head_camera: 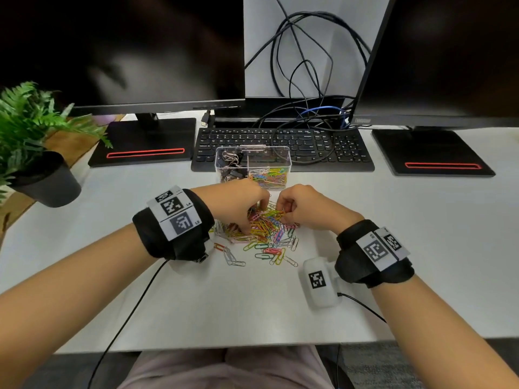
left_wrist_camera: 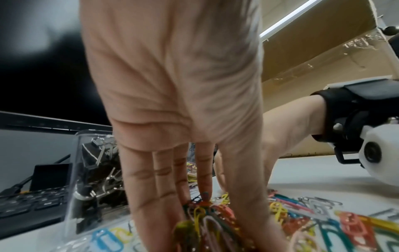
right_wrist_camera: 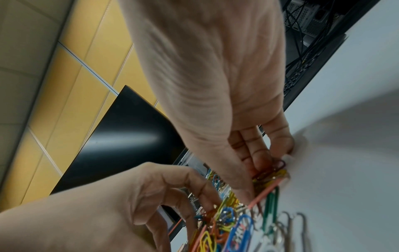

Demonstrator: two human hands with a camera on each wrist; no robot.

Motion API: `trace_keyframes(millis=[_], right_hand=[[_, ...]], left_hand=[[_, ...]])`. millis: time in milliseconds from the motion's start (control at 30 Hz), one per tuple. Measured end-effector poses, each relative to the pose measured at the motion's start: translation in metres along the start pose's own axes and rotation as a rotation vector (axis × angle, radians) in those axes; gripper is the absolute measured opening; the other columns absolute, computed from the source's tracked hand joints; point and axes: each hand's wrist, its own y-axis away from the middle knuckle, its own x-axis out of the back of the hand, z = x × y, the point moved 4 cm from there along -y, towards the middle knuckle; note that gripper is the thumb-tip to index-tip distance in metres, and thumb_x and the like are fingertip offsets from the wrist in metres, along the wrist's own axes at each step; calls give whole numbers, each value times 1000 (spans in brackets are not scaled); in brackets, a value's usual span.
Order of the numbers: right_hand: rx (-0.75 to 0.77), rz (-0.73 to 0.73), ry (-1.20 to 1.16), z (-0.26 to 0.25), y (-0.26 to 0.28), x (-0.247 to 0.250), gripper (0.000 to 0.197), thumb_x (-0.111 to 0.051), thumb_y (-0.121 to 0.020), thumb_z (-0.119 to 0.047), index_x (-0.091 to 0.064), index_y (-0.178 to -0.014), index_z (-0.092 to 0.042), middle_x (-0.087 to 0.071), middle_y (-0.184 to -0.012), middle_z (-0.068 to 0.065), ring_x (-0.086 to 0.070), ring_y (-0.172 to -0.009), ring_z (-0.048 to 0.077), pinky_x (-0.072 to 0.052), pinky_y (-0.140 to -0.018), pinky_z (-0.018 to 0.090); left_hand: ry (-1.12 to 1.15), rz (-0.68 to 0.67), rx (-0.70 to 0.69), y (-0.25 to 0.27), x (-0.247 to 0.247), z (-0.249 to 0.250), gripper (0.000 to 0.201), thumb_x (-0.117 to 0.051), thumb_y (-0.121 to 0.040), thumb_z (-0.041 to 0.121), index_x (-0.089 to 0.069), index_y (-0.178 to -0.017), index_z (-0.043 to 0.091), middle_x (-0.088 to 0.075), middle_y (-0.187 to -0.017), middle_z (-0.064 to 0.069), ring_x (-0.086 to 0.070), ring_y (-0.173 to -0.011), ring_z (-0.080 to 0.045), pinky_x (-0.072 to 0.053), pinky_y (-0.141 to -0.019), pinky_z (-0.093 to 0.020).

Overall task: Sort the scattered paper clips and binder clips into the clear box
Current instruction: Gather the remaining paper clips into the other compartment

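Note:
A pile of coloured paper clips [head_camera: 266, 230] lies on the white desk [head_camera: 393, 234], just in front of the clear box [head_camera: 282, 157]. The box's left compartment holds black binder clips [head_camera: 231, 167]; its right one holds coloured paper clips [head_camera: 269, 175]. My left hand [head_camera: 251, 220] reaches down into the pile's left side, fingers and thumb gathered round a bunch of clips [left_wrist_camera: 200, 213]. My right hand [head_camera: 282, 213] sits at the pile's right side, its fingers pinching a small bunch of clips [right_wrist_camera: 270, 172]. The two hands nearly touch. No loose binder clips show on the desk.
A black keyboard [head_camera: 309, 147] lies directly behind the box, with tangled cables [head_camera: 306, 80] above it. Monitor stands [head_camera: 146, 141] [head_camera: 429, 153] sit at both sides. A potted fern [head_camera: 36, 153] stands at the left edge. Stray clips [head_camera: 233, 258] lie nearer me.

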Motion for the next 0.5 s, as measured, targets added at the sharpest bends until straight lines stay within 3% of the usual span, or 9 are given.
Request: trace_keyframes(millis=[200, 333, 500], right_hand=[[1, 0, -13, 0, 0, 0, 19, -73, -79, -8, -65, -95, -12, -53, -81, -1, -54, -78, 19, -49, -72, 34], [-6, 5, -21, 2, 0, -1, 19, -73, -79, -8, -65, -96, -12, -52, -80, -4, -54, -78, 19, -48, -71, 32], [-4, 10, -24, 2, -2, 1, 22, -74, -78, -9, -66, -98, -10, -54, -82, -2, -55, -78, 18, -49, -71, 32]], left_hand=[[65, 55, -23, -1, 0, -2, 34, -82, -72, 26, -65, -101, 18, -64, -95, 2, -54, -83, -15, -50, -75, -33], [89, 114, -62, 1, 5, -4, 21, -79, -76, 21, -71, -95, 16, -65, -89, 5, -48, -75, -6, -37, -68, -21], [167, 186, -83, 3, 17, -9, 12, -78, -77, 14, -76, -88, 14, -68, -82, 6, -49, -63, 8, -36, -59, -5]])
